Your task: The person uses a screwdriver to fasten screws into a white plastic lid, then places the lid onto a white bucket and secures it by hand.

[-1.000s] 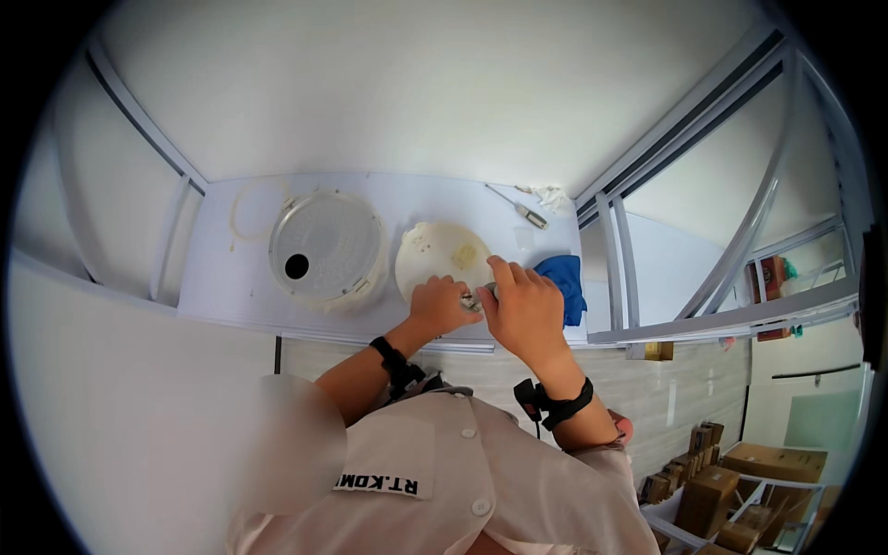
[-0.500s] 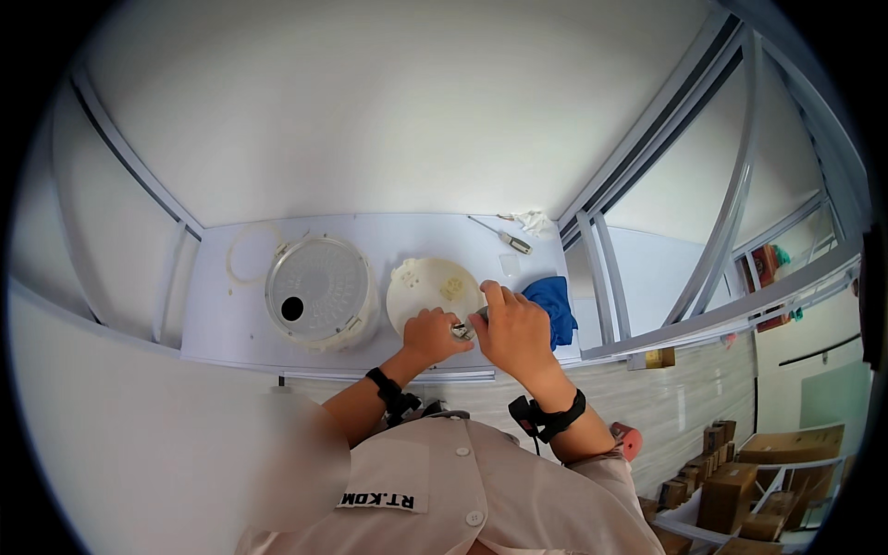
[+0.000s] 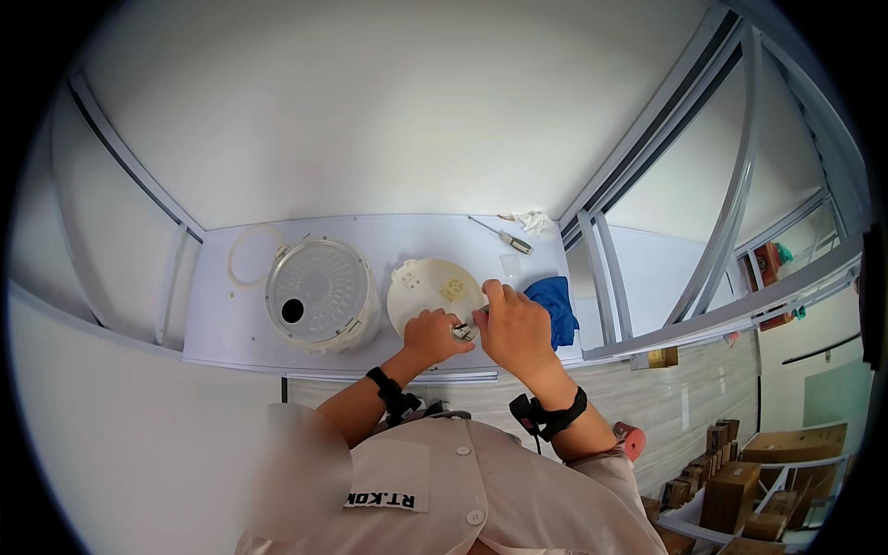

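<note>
My left hand (image 3: 433, 339) is closed round a small silvery-white part (image 3: 464, 331), whose kind I cannot make out. Right up against it, my right hand (image 3: 514, 330) is closed, thumb and forefinger towards the part; a greyish sliver shows at its fingers, mostly hidden. Both hands are over the near edge of a round cream plastic cover (image 3: 412, 289), which has a yellowish round mark. To the left stands a white rice-cooker-like pot body (image 3: 324, 277) with a grey perforated disc and a dark round hole on top.
A screwdriver (image 3: 515, 243) lies at the back right, near a crumpled white tissue (image 3: 534, 222). A blue cloth (image 3: 553, 310) is beside my right hand. A pale ring (image 3: 231, 259) lies at the left. Metal frame posts (image 3: 606, 277) bound the bench; cardboard boxes (image 3: 731, 495) stand lower right.
My right hand has shifted very slightly at the small part. The left hand keeps its hold, and the things on the bench have stayed put.
</note>
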A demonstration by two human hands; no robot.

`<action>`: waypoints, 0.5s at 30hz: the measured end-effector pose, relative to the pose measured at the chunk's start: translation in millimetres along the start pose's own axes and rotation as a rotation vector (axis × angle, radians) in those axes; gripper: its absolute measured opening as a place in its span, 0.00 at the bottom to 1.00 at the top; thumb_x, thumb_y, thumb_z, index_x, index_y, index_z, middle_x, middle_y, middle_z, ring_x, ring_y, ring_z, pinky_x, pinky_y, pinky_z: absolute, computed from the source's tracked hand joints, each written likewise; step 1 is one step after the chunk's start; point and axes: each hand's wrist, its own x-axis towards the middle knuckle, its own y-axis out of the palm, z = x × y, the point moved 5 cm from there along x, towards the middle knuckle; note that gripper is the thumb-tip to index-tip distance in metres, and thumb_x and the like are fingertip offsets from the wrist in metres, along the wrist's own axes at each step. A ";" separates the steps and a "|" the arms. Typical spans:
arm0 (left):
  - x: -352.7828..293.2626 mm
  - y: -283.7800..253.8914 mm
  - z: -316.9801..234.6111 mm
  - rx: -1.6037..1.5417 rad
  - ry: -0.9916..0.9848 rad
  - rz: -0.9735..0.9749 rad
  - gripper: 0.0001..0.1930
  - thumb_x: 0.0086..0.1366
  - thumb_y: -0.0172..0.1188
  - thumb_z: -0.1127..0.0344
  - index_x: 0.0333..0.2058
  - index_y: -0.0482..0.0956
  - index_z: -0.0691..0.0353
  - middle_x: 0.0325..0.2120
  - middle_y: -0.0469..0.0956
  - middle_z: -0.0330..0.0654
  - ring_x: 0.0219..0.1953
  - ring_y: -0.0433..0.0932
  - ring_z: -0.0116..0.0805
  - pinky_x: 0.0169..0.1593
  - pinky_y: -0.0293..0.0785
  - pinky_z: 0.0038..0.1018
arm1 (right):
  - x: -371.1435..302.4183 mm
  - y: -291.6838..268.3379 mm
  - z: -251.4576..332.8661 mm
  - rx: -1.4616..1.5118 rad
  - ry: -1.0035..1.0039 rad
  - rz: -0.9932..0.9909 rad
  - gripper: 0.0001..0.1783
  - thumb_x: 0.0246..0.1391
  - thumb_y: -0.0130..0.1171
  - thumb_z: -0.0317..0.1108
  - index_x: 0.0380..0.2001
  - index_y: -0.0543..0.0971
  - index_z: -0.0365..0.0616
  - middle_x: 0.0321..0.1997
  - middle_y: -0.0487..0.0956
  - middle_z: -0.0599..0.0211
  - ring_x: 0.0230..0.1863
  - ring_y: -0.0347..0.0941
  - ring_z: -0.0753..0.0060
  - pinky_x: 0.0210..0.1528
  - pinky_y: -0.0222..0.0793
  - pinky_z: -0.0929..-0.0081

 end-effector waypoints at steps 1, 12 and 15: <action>-0.5 -1.8 -0.4 0.003 0.001 0.006 0.30 0.46 0.74 0.36 0.42 0.91 0.51 0.40 0.85 0.42 0.46 0.81 0.47 0.47 0.80 0.43 | 0.6 3.4 -2.5 -0.061 0.083 0.069 0.23 0.56 0.72 0.41 0.47 0.73 0.42 0.31 0.78 0.54 0.29 0.80 0.51 0.24 0.72 0.61; 3.2 -2.0 0.9 0.005 -0.027 0.065 0.31 0.47 0.73 0.35 0.43 0.91 0.51 0.40 0.85 0.44 0.48 0.82 0.47 0.48 0.79 0.44 | -1.9 -11.1 6.4 0.142 -0.198 -0.172 0.25 0.51 0.73 0.40 0.46 0.74 0.43 0.31 0.77 0.57 0.28 0.80 0.51 0.25 0.74 0.63; 3.7 -0.6 2.4 -0.020 -0.015 0.087 0.31 0.48 0.73 0.35 0.44 0.90 0.51 0.41 0.85 0.43 0.48 0.81 0.48 0.49 0.79 0.45 | -1.9 1.7 -0.4 0.073 -0.068 -0.067 0.27 0.49 0.74 0.41 0.47 0.73 0.43 0.32 0.75 0.56 0.28 0.79 0.52 0.25 0.74 0.64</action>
